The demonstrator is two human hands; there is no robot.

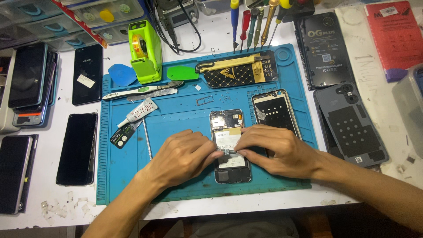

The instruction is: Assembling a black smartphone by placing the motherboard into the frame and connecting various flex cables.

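Both hands pinch at one small silvery part: the left hand (183, 156) and the right hand (275, 150) meet fingertip to fingertip over the middle of the opened smartphone with its back removed (229, 147), each thumb and forefinger closed on or pressed against that tiny silvery piece (228, 151). It is too small to tell whether it is a connector cover, a flex end or a bit of tape.

The opened phone lies upright on the blue silicone repair mat (176, 128), right of the mat's centre and toward its near edge, showing its pale battery and the dark board above it. The step in hand looks like seating or freeing a part at the battery's lower half. Judging from the fine pinch, the next move calls for light, steady pressure, with the phone kept flat.

Just right of it, touching the right hand, lies one gold-rimmed phone back cover with a dark inner face (276, 112). Toward the mat's far edge sit one black-and-gold patterned box (240, 71), one green oval pry pick (182, 72) and one blue pry pick (122, 75). Toward the mat's left edge lie one white glue tube (137, 112) and a pair of metal tweezers (143, 91).

Off the mat, at the bench's far edge, stand one lime-green tape dispenser (144, 49) and five screwdrivers with coloured handles (253, 22). Two dark back covers (350, 123) lie along the bench's right side. At least five dark phones (78, 147) lie at the left side, some stacked.
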